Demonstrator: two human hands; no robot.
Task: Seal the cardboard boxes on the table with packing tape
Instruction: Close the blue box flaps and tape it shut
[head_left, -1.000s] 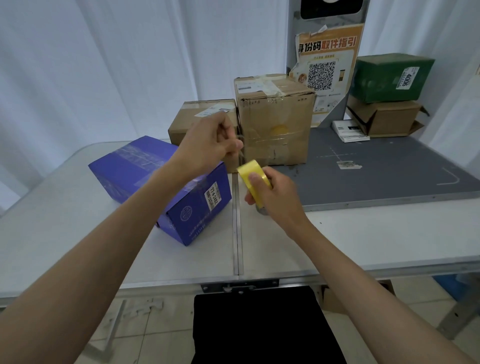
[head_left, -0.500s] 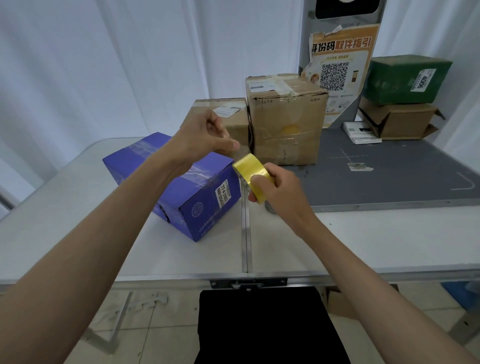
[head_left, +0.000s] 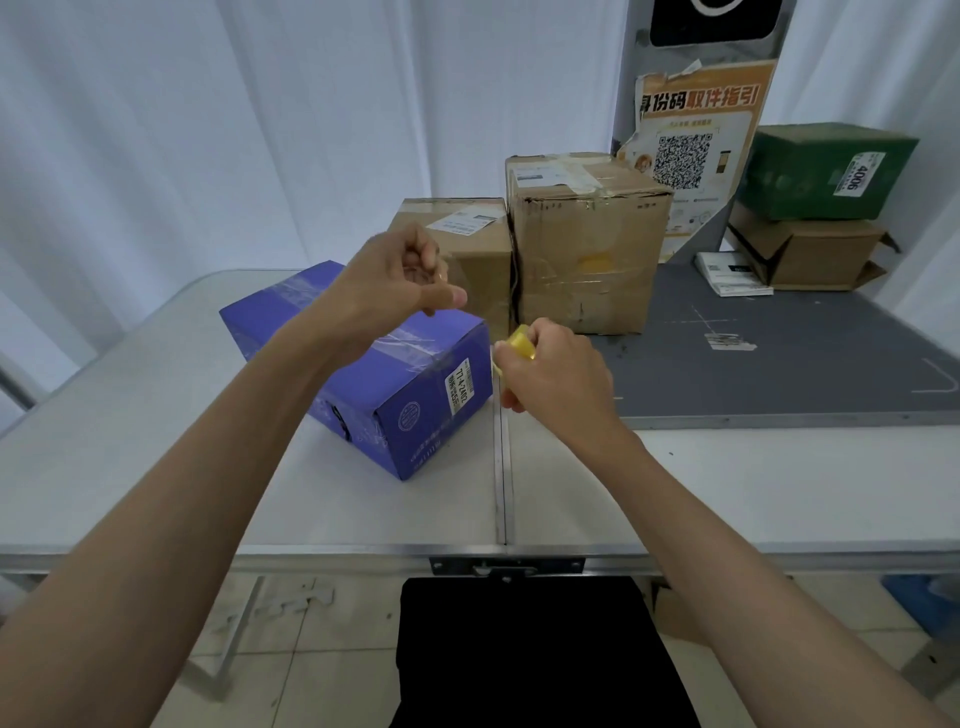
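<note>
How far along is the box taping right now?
Done: the blue box already shows clear tape across its top, and the tall brown box is taped as well. In hand: the right hand holds the yellow tape roll, and the left hand pinches a strip pulled up from it. Left: laying that strip down; which box it is meant for I cannot tell.

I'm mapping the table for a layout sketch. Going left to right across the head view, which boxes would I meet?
Blue box → low brown box → tall taped brown box → green box stacked on an open brown box.
</note>
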